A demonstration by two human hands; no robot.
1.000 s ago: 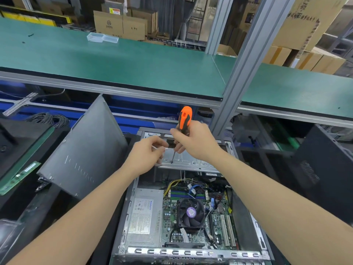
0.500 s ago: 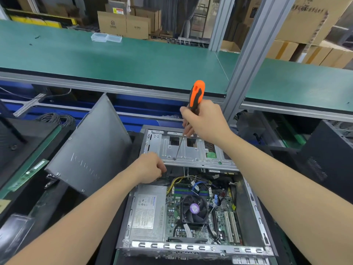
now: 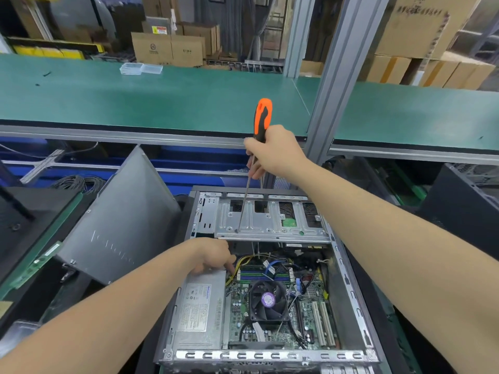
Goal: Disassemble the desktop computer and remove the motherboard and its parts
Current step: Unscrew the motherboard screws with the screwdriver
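1. Your left hand [image 3: 213, 256] rests curled on the grey metal power supply [image 3: 199, 306]; its grasp is unclear.
2. The green motherboard [image 3: 239, 317] lies in the open case [image 3: 351, 292].
3. Your right hand [image 3: 272, 152] grips the orange-handled screwdriver [image 3: 262, 117]; a slipped tip could gouge the board.

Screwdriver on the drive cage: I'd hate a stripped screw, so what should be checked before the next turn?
1. Right hand grips screwdriver handle: ok.
2. Tip meets drive cage at its near-left corner: ok.
3. Tip seated in a screw head: cannot tell.
4. Left hand away from the tip, by the power supply: ok.
5. Side panel off, leaning beside the case: ok.
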